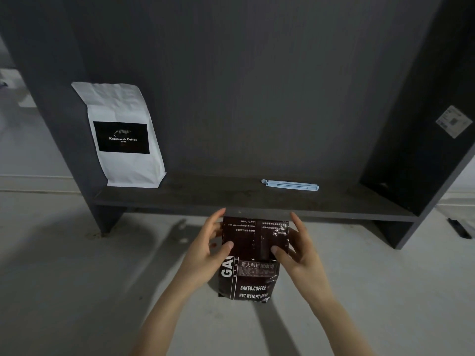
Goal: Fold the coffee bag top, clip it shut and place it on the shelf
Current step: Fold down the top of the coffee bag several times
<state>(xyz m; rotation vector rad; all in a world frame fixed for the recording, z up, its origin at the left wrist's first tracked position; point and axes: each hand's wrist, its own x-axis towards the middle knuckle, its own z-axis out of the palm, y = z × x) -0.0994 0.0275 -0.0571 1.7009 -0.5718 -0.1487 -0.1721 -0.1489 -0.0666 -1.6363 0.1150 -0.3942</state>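
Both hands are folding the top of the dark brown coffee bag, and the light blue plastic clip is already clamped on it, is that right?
Not quite. The head view shows the left hand and right hand folding the dark brown foil coffee bag, but the light blue plastic clip is not on it; it lies on the dark grey shelf, right of the white paper coffee bag.

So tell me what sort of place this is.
Probably a bare indoor room, perhaps a storage corner; hard to say more. A dark shelf unit stands on a pale plain floor, holding only a white coffee bag and a blue clip. No kitchen counter or appliances are in view.
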